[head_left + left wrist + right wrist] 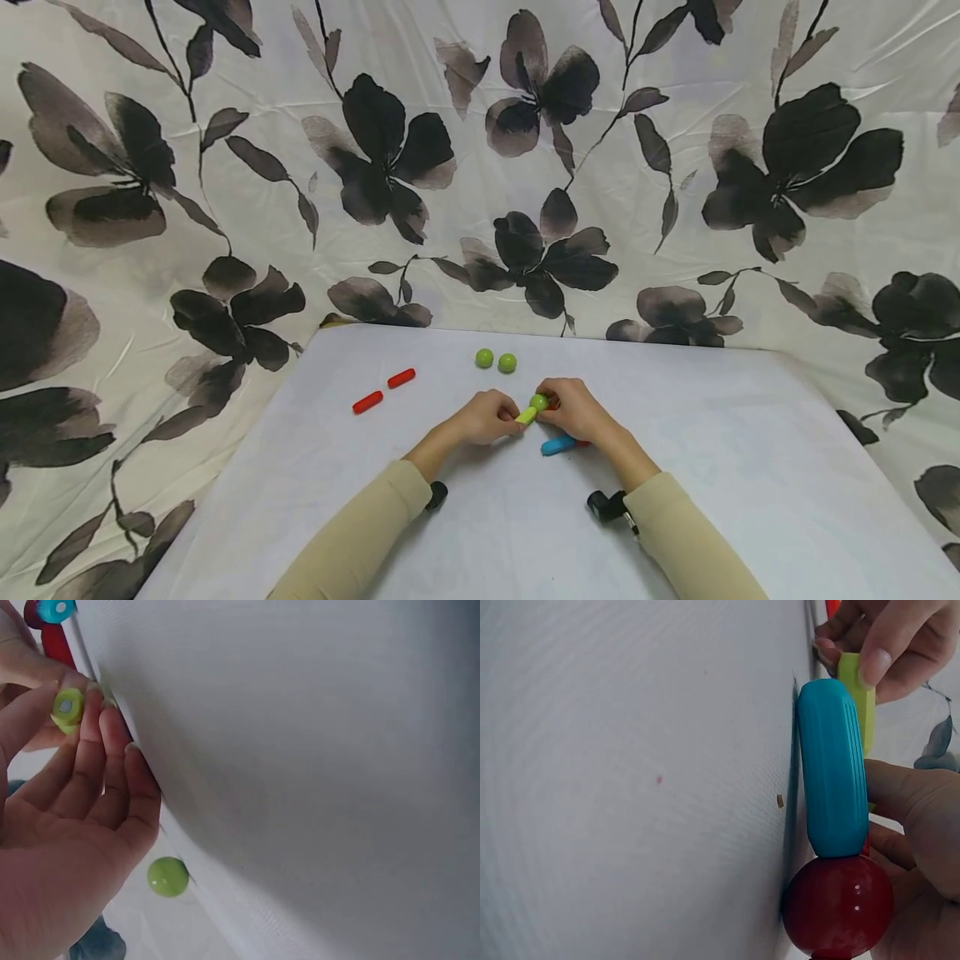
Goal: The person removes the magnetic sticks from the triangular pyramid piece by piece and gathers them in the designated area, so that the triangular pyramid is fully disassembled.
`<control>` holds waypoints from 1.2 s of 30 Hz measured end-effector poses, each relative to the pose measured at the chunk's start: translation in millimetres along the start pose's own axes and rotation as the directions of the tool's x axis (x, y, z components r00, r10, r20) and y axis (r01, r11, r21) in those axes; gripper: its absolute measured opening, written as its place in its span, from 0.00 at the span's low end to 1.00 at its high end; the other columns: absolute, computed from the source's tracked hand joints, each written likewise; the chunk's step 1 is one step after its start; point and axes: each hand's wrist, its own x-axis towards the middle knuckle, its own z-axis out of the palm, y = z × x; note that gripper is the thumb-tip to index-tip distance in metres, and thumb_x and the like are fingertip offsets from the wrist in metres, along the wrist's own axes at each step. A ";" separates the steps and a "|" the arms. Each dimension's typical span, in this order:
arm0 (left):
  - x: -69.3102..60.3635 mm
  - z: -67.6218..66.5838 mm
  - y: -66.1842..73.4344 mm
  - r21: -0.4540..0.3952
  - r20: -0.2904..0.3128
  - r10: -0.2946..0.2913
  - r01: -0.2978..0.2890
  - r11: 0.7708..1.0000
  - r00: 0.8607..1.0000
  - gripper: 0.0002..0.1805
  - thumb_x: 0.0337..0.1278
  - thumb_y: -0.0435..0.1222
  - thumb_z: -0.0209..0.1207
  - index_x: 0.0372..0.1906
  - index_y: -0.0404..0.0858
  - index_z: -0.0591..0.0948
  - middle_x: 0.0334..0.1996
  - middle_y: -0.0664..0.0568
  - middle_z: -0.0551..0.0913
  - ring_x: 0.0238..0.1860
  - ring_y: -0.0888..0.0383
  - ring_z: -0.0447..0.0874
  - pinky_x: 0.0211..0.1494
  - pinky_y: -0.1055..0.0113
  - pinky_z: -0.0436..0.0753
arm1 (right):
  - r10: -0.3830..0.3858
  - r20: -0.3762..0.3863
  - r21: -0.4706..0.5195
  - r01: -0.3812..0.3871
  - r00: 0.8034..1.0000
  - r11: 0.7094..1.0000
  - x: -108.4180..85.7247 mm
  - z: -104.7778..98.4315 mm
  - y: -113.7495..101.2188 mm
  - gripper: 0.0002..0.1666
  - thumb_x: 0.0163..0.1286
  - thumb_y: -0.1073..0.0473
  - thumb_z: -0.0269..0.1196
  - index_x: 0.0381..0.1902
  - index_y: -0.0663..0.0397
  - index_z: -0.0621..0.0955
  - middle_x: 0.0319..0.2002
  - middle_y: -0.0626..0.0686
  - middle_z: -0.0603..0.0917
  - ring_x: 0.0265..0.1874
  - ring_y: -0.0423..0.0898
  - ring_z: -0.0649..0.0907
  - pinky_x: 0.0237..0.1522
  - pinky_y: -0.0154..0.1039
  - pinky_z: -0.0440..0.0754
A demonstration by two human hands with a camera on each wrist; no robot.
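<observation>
My left hand [487, 417] pinches a yellow-green magnetic stick [528, 415] between thumb and fingers. In the left wrist view, a pale round dot shows on the end of this stick [67, 706]. A green ball [538, 402] touches the stick's far end, and my right hand [581, 410] grips that ball. Something red shows beside the ball, mostly hidden by the right fingers. Below the right hand lies a blue stick [558, 446]. In the right wrist view the blue stick [832, 769] touches a dark red ball [838, 907].
Two red sticks [367, 402] [401, 378] lie apart on the left of the white-covered table [712, 467]. Near the back edge sit two green balls [484, 358] [507, 362]. Behind the table hangs a flowered cloth [465, 208].
</observation>
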 end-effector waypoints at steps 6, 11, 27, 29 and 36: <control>-2.0 -2.4 -2.3 -0.003 0.011 0.026 -0.026 1.000 1.000 0.10 0.64 0.37 0.67 0.43 0.34 0.87 0.31 0.55 0.82 0.32 0.61 0.75 0.36 0.70 0.75 | -0.023 -0.017 -0.010 0.022 1.000 1.000 0.7 3.1 -1.8 0.13 0.62 0.69 0.73 0.45 0.61 0.85 0.37 0.51 0.86 0.35 0.43 0.83 0.44 0.43 0.84; -5.1 -5.6 -5.0 -0.007 0.032 0.059 -0.059 0.998 0.998 0.09 0.62 0.36 0.69 0.44 0.37 0.88 0.33 0.56 0.83 0.36 0.62 0.77 0.42 0.69 0.76 | 0.000 -0.027 -0.040 -0.001 1.000 0.999 1.4 4.2 -2.0 0.13 0.63 0.69 0.72 0.45 0.61 0.85 0.37 0.51 0.85 0.35 0.43 0.82 0.44 0.43 0.83; -34.2 -33.6 -32.1 0.023 -0.116 -0.042 0.045 0.999 0.992 0.12 0.61 0.34 0.70 0.47 0.34 0.85 0.33 0.54 0.81 0.37 0.58 0.75 0.45 0.64 0.77 | 0.008 -0.010 -0.030 -0.008 1.000 1.000 -1.2 0.9 -0.8 0.15 0.63 0.66 0.74 0.47 0.61 0.85 0.38 0.52 0.85 0.36 0.44 0.81 0.45 0.44 0.82; -39.9 -40.9 -39.7 0.027 -0.138 -0.073 0.077 0.997 0.988 0.11 0.61 0.34 0.70 0.47 0.34 0.85 0.32 0.53 0.79 0.37 0.57 0.74 0.45 0.63 0.76 | 0.005 -0.014 -0.026 -0.006 1.000 1.000 -1.1 0.6 -0.6 0.15 0.63 0.66 0.74 0.47 0.61 0.85 0.38 0.51 0.85 0.36 0.44 0.80 0.45 0.44 0.82; -63.3 -65.1 -68.9 0.057 -0.215 -0.127 0.143 0.988 0.968 0.09 0.61 0.32 0.69 0.44 0.34 0.84 0.32 0.51 0.77 0.37 0.55 0.73 0.43 0.63 0.75 | -0.001 -0.006 -0.027 0.001 1.000 1.000 -0.9 1.1 -1.5 0.15 0.63 0.66 0.73 0.48 0.61 0.84 0.38 0.52 0.85 0.36 0.44 0.80 0.45 0.43 0.81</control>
